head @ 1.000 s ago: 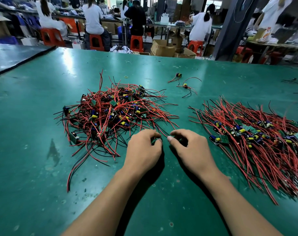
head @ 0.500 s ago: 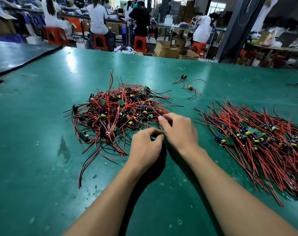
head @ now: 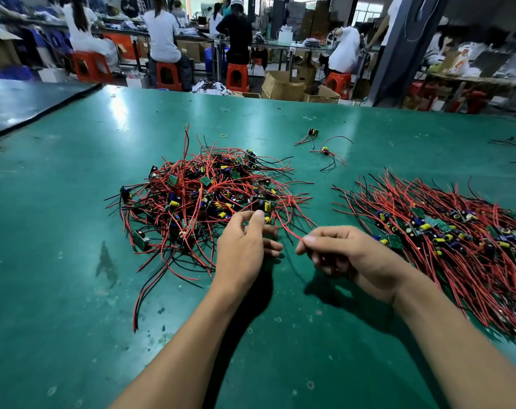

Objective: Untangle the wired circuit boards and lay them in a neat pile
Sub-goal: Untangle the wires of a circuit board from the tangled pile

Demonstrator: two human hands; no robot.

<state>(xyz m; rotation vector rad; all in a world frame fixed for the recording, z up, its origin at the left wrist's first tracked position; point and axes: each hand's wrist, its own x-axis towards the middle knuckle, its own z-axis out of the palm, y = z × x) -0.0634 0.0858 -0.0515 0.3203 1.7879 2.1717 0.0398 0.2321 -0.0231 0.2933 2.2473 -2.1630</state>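
a tangled heap of wired circuit boards is seen on the green table, left of centre, with red and black leads sticking out in every direction. to the right, well apart from it, a sorted pile is laid out with its leads combed roughly one way, toward the near right edge of the table.

the left hand is held at the near edge of the heap, thumb raised and fingers curled. the thumb tip is placed just below a small circuit board carrying a yellow capacitor — whether anything is gripped there cannot be told. the right hand is held between heap and pile, and a single red wire is pinched between its thumb and forefinger, running straight back toward the heap.

farther off, a loose board and a second loose board — each with short leads — are seen by themselves, and a small yellow rubber band lies beyond the heap. behind the table, seated people on orange stools are seen at other tables.
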